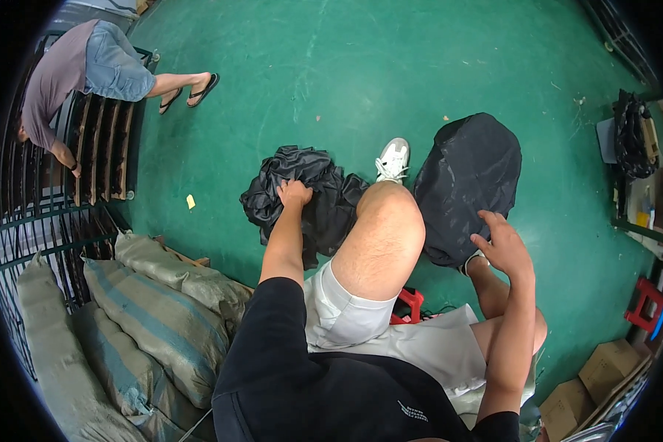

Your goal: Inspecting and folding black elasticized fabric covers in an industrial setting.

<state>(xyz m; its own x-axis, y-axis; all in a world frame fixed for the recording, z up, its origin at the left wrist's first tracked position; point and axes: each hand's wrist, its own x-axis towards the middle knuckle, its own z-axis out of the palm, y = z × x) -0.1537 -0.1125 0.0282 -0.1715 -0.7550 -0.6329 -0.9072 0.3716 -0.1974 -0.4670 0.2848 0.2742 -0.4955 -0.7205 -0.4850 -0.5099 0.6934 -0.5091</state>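
A crumpled heap of shiny black fabric (298, 166) lies on the floor at my left. My left hand (295, 194) is closed on its upper folds, fingers bent into the cloth. Between my feet and to the right stands a full, rounded black cloth bag (468, 177) with a smooth, slightly creased surface. My right hand (502, 244) is at the bag's near right side, thumb and fingers apart, holding nothing. Whether its fingertips touch the bag I cannot tell.
Stuffed woven sacks (158, 320) are piled at lower left. Another person (88, 66) bends over a slatted metal rack (99, 147) at upper left. A red stool (644, 303) and cardboard boxes (608, 368) stand at right, on a green floor (368, 74).
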